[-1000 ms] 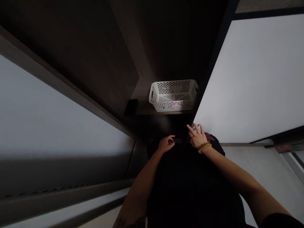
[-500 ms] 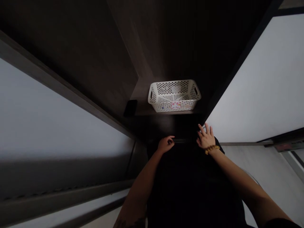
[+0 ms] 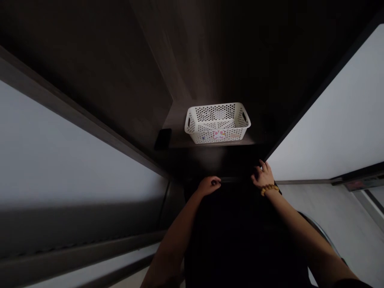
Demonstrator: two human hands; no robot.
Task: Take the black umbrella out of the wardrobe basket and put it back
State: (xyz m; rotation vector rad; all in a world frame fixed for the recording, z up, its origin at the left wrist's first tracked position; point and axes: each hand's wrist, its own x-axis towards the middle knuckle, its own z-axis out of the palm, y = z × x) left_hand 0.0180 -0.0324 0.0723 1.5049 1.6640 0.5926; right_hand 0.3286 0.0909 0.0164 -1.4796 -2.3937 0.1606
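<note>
My left hand (image 3: 209,185) is low in front of the dark cabinet, near the front of my black clothing. Its fingers are curled into a loop around a dark gap, and whatever may be inside is hidden. To the right, my right hand (image 3: 263,175), with a yellow bead bracelet (image 3: 269,189) at the wrist, is at the lower end of the cabinet's dark right edge (image 3: 288,134). Its fingers are bent but apart; whether they touch the edge I cannot tell. Above both hands, a white perforated plastic basket (image 3: 222,135) with a pink-and-white sticker sits on the shelf (image 3: 176,120).
A flat black object (image 3: 163,139), phone-like in shape, lies left of the basket. White panels flank the cabinet, one on the left (image 3: 75,160) and one on the right (image 3: 339,120). Pale floor (image 3: 339,208) shows at the lower right.
My right hand has shifted slightly right and its spread fingers have bent. The left hand's fingers have curled a little more. The view has shifted slightly, and the basket stays on the shelf.
</note>
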